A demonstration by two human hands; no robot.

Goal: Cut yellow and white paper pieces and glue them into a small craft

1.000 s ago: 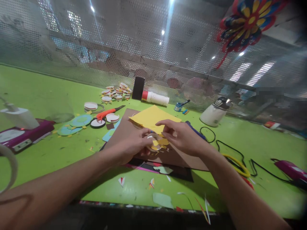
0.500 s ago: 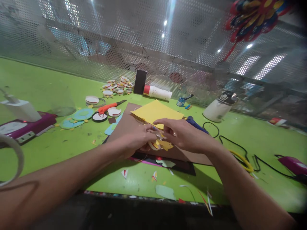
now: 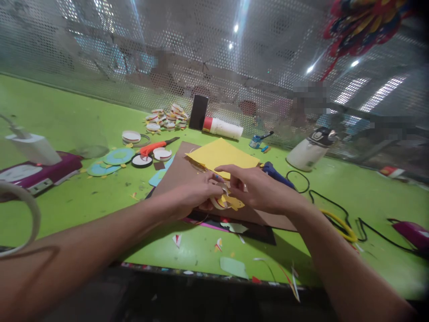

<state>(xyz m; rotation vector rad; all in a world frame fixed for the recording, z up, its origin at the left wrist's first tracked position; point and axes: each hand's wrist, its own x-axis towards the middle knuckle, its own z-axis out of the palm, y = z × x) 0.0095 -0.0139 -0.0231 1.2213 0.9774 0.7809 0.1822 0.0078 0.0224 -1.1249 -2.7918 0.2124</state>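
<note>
My left hand (image 3: 189, 197) and my right hand (image 3: 258, 190) meet over a brown card sheet (image 3: 177, 172) on the green table (image 3: 60, 120). Both pinch a small round paper piece with white and yellow parts (image 3: 226, 202), held just above the card. Their fingers are closed on it, so much of the piece is hidden. A yellow paper sheet (image 3: 221, 154) lies on the card just behind the hands.
Orange-handled scissors (image 3: 156, 146), blue paper discs (image 3: 112, 161) and white rings (image 3: 147, 158) lie at left. A pile of small rings (image 3: 166, 120), a dark phone (image 3: 198, 112), a glue tube (image 3: 223, 128), a white jug (image 3: 310, 152), cables (image 3: 331, 214) and purple devices (image 3: 36, 172) surround. Paper scraps litter the front edge.
The hands lifted the round piece slightly off the card and turned it; the camera view shifted a little up and right. Other items stayed put.
</note>
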